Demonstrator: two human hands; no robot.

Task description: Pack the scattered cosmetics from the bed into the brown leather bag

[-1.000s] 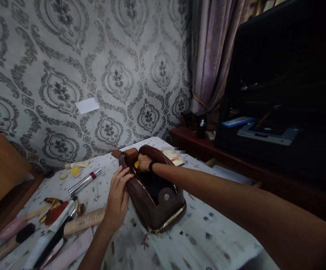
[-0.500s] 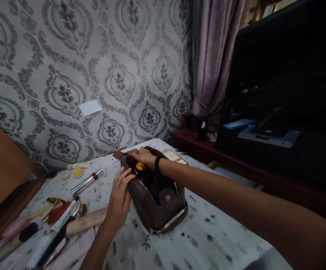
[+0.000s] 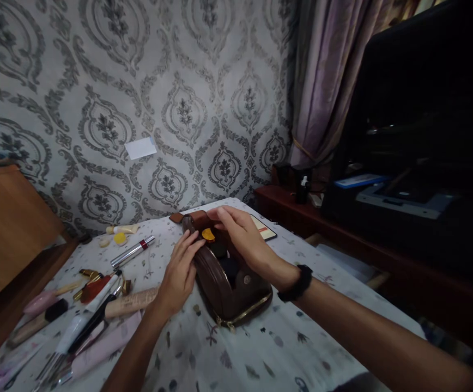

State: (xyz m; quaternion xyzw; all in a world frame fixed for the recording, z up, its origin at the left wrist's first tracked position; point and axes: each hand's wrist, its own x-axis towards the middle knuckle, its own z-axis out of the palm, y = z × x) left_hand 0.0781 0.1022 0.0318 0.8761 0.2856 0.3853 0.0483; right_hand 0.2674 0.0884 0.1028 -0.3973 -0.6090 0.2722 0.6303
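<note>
Two hands (image 3: 179, 270), one brown bag (image 3: 217, 289), one yellow item (image 3: 208, 234) inside it, one red-banded silver tube (image 3: 129, 254), one black wristband (image 3: 297, 284), one white card (image 3: 140, 148), one purple curtain (image 3: 324, 81)

At the centre of the frame, a brown bag (image 3: 214, 286) sits open on a cloth-covered worktop (image 3: 198, 362), a yellow item (image 3: 208, 234) showing inside. The left hand (image 3: 179, 267) lays its fingers over the bag's left rim; the right hand (image 3: 247, 239), a black band (image 3: 296, 284) at its wrist, lies along the opposite side. A silver tube (image 3: 133, 252) and a beige tube (image 3: 130, 303) lie at left. Patterned wallpaper (image 3: 183, 109) spans the upper left, a purple curtain (image 3: 328, 81) the upper right.
</note>
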